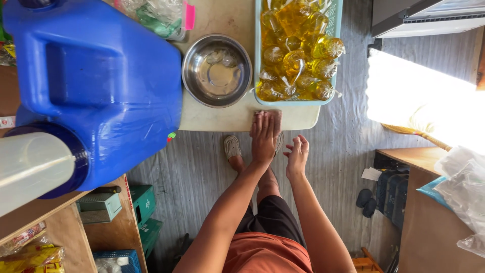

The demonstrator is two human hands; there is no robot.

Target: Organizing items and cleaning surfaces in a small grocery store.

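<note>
A large blue jerrycan (96,86) is seen at far left, filling the near view, with a pale translucent cylinder (30,169) at its lower corner; below it, wooden shelves (65,227) with small boxes are noted. A steel bowl (217,71) is set on the pale table (222,119), just beside a light blue basket (258,76) packed with knotted bags of yellow oil (295,50). The left hand (264,136) is laid flat, fingers together, on a brownish cloth (268,115) at the table's near edge, directly below the basket; the cloth is pressed, not gripped. The right hand (297,155) is held off the table edge, fingers loosely apart, nothing in it. Sandalled feet (233,149) are seen beneath on grey flooring; clear plastic bags (462,187) lie far right.
</note>
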